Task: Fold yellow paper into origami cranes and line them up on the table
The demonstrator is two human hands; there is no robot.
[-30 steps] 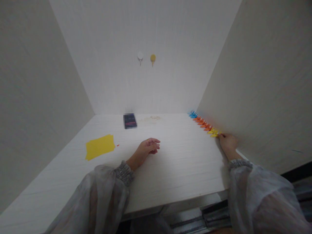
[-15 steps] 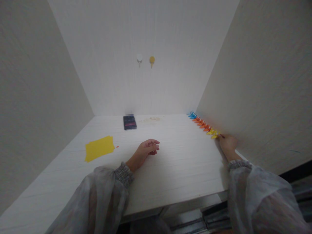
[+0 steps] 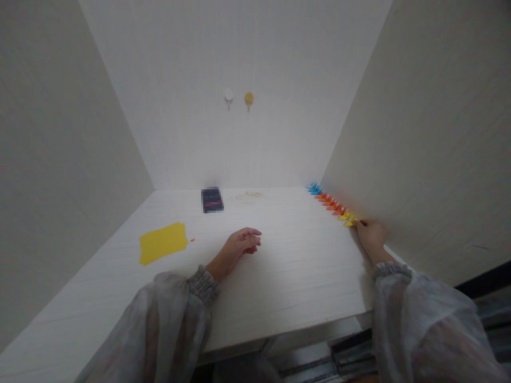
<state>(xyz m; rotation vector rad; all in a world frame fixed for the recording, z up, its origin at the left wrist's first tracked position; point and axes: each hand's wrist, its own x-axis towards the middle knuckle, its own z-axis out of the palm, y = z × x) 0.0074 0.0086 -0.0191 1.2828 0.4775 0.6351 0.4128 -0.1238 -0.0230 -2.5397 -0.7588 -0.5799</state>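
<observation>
Along the right wall runs a slanting row of small folded paper cranes: blue cranes (image 3: 314, 189) at the far end, orange cranes (image 3: 332, 204) in the middle, yellow cranes (image 3: 348, 218) nearest me. My right hand (image 3: 372, 236) is at the near end of the row, its fingertips pinched on the edge of the last yellow crane; the back of the hand hides part of the grip. My left hand (image 3: 240, 246) rests on its side on the white table (image 3: 287, 276), fingers loosely bent and apart, holding nothing.
Yellow paper sheets (image 3: 163, 243) lie at the left, with a tiny orange scrap (image 3: 192, 240) beside them. A dark blurred object (image 3: 212, 200) stands near the back wall. White and gold hooks (image 3: 249, 99) are on that wall. Walls enclose the table left and right.
My right hand has shifted very slightly left at the near yellow crane. My left hand and the other things have stayed in place.
</observation>
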